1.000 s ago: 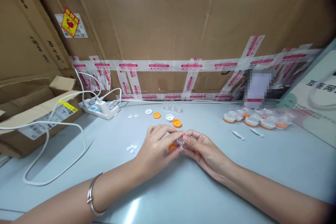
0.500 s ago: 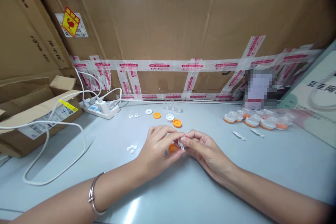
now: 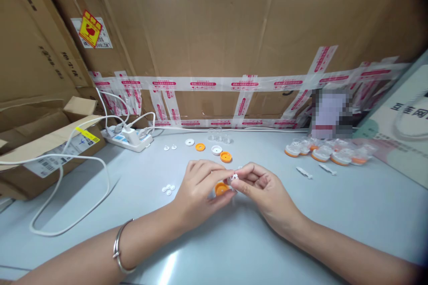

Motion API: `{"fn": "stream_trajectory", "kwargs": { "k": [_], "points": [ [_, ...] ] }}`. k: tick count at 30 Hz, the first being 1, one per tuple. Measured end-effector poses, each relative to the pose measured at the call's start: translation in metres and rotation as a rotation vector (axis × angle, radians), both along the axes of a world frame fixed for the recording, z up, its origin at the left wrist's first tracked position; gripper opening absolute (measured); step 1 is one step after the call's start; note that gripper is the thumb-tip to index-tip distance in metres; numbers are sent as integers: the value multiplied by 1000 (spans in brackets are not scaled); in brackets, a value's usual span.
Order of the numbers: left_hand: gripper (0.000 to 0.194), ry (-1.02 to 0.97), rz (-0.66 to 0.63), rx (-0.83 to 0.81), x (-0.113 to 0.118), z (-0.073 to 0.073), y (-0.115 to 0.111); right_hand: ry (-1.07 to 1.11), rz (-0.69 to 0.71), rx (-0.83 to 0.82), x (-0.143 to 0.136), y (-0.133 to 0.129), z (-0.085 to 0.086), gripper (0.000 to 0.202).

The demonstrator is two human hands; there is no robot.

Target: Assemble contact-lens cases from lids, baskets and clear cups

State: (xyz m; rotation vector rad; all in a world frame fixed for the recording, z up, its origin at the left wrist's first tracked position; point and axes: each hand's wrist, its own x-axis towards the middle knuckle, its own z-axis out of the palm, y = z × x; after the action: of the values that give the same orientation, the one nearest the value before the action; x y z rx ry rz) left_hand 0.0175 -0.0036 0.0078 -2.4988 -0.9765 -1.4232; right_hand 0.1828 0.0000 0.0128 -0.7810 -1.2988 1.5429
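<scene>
Between the fingertips of both hands is a small white plastic part [image 3: 233, 177]. My left hand [image 3: 202, 189], with a silver bangle on its wrist, pinches it from the left; my right hand [image 3: 262, 191] grips it from the right with thumb and forefinger. An orange disc [image 3: 221, 189] lies just behind my left thumb, partly covered. Beyond the hands are an orange ring [image 3: 225, 156], a white ring [image 3: 216, 150], a smaller orange ring [image 3: 199, 147] and a white disc [image 3: 189, 142]. Several small white caps [image 3: 168, 189] sit left of my left hand.
Orange-based clear pieces [image 3: 341, 156] are grouped at the right, with two white strips [image 3: 304, 173] before them. Clear domes [image 3: 219, 135] stand at the back. A power strip [image 3: 135, 142], looping white cable [image 3: 107, 178] and open carton [image 3: 50, 160] occupy the left.
The white part has turned between my fingertips. My right hand's fingers have shifted slightly around it, and more of the orange disc shows.
</scene>
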Motion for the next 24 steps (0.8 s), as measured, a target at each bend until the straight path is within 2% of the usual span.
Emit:
{"fn": "stream_trajectory", "kwargs": {
  "k": [5, 10, 13, 16, 21, 24],
  "points": [
    [24, 38, 9, 115, 0, -1, 0, -103, -49, 149, -1, -7, 1, 14],
    [19, 56, 16, 223, 1, 1, -2, -248, -158, 392, 1, -15, -6, 17],
    [20, 63, 14, 271, 1, 2, -2, -282, -162, 453, 2, -17, -9, 17],
    [23, 45, 0, 270, 1, 2, -2, -248, -123, 404, 2, -17, -4, 14],
    [31, -21, -9, 178, 0, 3, -1, -59, 31, 99, 3, -10, 10, 16],
    [33, -43, -9, 116, -1, 3, 0, 27, 48, -43, 3, -5, 12, 18]
  ]
}}
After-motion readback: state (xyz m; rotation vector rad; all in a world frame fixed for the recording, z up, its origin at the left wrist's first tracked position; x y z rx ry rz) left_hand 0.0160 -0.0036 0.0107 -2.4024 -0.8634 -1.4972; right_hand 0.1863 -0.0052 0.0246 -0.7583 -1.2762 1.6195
